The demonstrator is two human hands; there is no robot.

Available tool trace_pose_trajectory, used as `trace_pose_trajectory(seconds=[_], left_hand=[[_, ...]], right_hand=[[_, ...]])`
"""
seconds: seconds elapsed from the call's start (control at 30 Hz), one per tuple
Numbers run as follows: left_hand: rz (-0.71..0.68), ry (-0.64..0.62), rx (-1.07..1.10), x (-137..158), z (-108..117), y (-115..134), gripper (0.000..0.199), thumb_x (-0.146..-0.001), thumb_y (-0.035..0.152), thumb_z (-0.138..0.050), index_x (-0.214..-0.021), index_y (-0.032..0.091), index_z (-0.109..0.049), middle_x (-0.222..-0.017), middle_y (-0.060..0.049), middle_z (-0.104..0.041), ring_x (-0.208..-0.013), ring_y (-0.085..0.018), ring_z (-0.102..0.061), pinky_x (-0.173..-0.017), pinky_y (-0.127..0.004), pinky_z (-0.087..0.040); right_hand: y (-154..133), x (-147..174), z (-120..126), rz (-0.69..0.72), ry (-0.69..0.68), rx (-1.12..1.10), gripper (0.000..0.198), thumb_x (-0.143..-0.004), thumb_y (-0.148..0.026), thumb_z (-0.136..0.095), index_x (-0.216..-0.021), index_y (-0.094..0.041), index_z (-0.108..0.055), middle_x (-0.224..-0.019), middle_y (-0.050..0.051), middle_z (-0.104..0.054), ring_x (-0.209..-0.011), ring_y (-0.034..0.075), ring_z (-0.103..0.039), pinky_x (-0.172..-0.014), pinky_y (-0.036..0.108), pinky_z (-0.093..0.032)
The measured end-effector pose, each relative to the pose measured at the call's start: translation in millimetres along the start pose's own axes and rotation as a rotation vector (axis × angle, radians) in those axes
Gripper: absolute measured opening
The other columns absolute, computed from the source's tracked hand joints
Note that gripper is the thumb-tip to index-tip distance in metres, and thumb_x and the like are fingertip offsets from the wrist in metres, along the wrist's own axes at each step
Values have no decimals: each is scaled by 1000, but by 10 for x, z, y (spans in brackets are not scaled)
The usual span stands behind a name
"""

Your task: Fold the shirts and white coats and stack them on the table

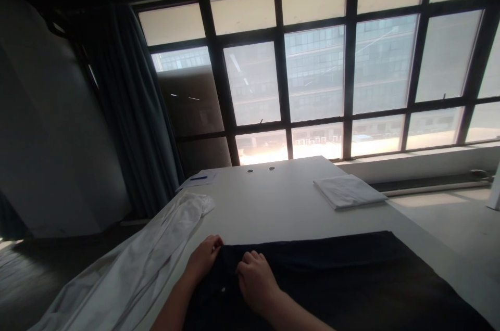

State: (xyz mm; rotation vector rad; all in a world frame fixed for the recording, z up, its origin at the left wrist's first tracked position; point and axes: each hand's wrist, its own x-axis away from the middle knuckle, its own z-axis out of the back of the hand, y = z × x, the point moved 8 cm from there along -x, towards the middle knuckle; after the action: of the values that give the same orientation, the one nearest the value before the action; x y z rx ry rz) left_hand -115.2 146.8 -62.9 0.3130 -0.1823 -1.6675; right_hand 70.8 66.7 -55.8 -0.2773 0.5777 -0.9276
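Observation:
A dark navy garment [332, 268] lies spread on the near part of the white table [258, 206]. One small shiny spot, perhaps a button, shows near its left end. My left hand [205, 258] pinches the garment's far left corner between thumb and fingers. Just to the right, my right hand [258, 279] has its fingers curled and closed on the cloth a little inside the far edge. The near part of the garment runs out of view under my forearms.
A crumpled white garment [148, 263] hangs over the table's left edge. Folded white cloth [349, 191] lies at the right edge. Paper with a blue pen [198, 178] sits at the far left. Behind are a dark curtain [128, 112] and framed windows [314, 73].

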Motion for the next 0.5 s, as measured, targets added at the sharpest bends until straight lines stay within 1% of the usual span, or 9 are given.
trace_pose_trajectory(seconds=[0.17, 0.27, 0.33, 0.4, 0.47, 0.5], left_hand=[[-12, 4, -50, 19, 71, 31, 20, -92, 15, -44, -95, 23, -62, -98, -3, -66, -90, -17, -62, -79, -24, -42], [-38, 25, -84, 34, 165, 153, 27, -87, 8, -43, -100, 22, -62, -104, -5, -64, -96, -19, -61, -83, -27, -42], [-80, 41, -96, 58, 197, 341, 34, -84, 5, -42, -104, 22, -63, -109, -6, -64, -104, -20, -60, -91, -28, -41], [-154, 13, -70, 106, 131, 606, 35, -86, 8, -41, -105, 23, -65, -111, -5, -65, -107, -19, -60, -96, -28, -40], [-257, -80, -5, 185, -55, 892, 34, -92, 16, -39, -112, 25, -66, -115, -5, -67, -108, -20, -61, -98, -29, -42], [-295, -128, 11, 231, -170, 1004, 36, -94, 22, -40, -120, 26, -65, -124, -6, -66, -114, -21, -60, -100, -30, -42]], right_hand=[[-26, 38, 20, 35, -56, 23, 20, -89, -24, -53, -94, -23, -72, -103, 8, -67, -102, 26, -58, -92, 42, -43], [-81, 64, 59, 64, -83, 28, 20, -86, -28, -56, -97, -23, -71, -107, 9, -67, -105, 27, -58, -93, 44, -43], [-109, 69, 102, 81, -101, 38, 21, -83, -30, -58, -98, -21, -70, -107, 10, -68, -104, 28, -59, -92, 43, -45], [-92, 54, 159, 66, -117, 24, 22, -82, -27, -57, -99, -20, -69, -102, 10, -70, -99, 27, -63, -87, 39, -46], [13, 26, 227, -17, -110, -21, 23, -82, -20, -52, -100, -21, -67, -97, 8, -72, -92, 25, -65, -82, 35, -47], [101, 16, 267, -83, -83, -34, 26, -82, -17, -50, -102, -21, -66, -97, 7, -72, -91, 24, -66, -82, 35, -47]])
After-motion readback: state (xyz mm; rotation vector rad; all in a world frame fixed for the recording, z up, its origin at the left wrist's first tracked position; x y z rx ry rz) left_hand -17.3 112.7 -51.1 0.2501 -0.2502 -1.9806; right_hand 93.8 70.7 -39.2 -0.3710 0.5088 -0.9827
